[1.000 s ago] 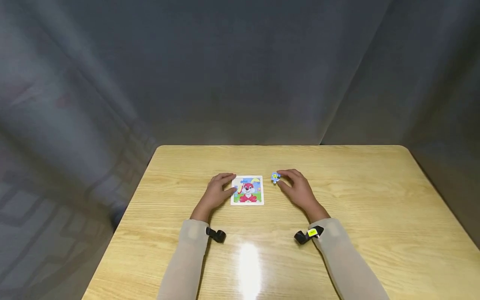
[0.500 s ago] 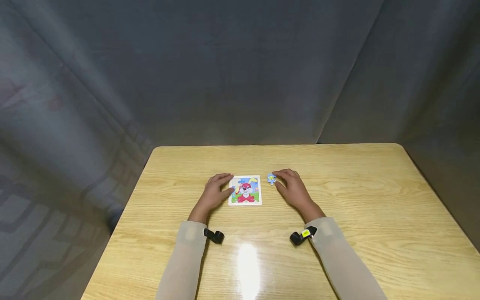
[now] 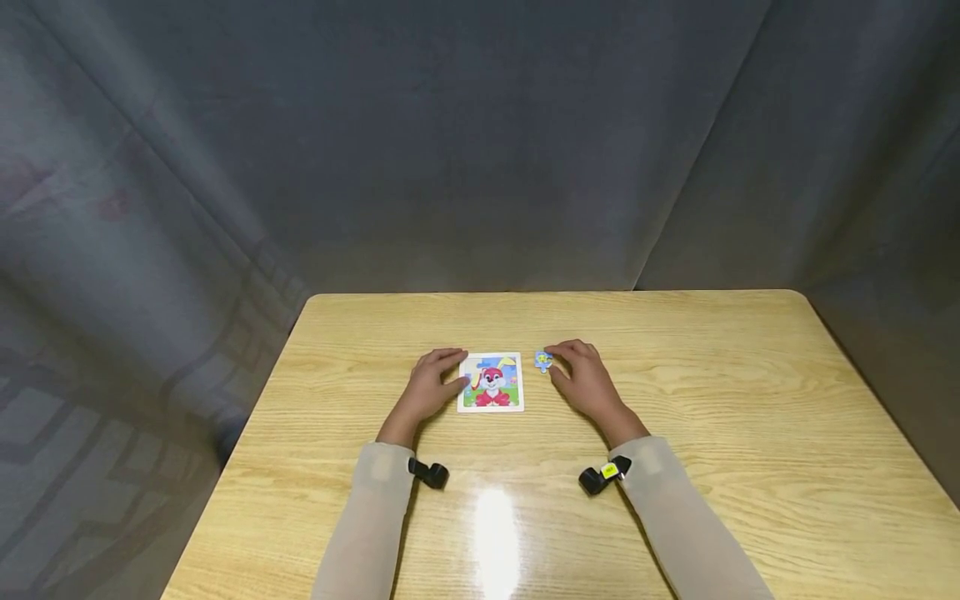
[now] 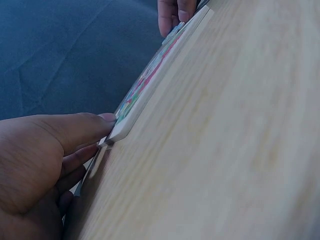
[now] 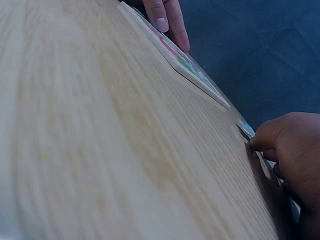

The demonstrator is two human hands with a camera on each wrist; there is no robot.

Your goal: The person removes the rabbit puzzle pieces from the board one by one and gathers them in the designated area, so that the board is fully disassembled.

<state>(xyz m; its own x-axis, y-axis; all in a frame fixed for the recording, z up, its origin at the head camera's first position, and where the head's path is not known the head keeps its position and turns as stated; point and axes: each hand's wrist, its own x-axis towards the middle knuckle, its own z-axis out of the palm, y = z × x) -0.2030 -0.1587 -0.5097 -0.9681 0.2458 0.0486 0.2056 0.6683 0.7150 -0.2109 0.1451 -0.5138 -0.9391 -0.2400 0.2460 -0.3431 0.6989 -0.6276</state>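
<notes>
A small square jigsaw puzzle in a white frame lies on the table, with a red-and-white rabbit picture. A pale bare patch shows near its upper left corner. My left hand holds the frame's left side; in the left wrist view the thumb lies on the edge and the other fingers are partly hidden. Right of the frame, my right hand pinches a blue puzzle piece with a yellow mark between thumb and forefinger. In the right wrist view the piece sits low at the tabletop, mostly covered by the hand.
The light wooden table has rounded far corners. Dark grey curtains hang behind it and at both sides. A black wrist camera is strapped to the left sleeve, another black camera to the right.
The blue piece has turned in my right fingers and come slightly closer to the puzzle. My left hand keeps its place on the frame. The head view has shifted a little.
</notes>
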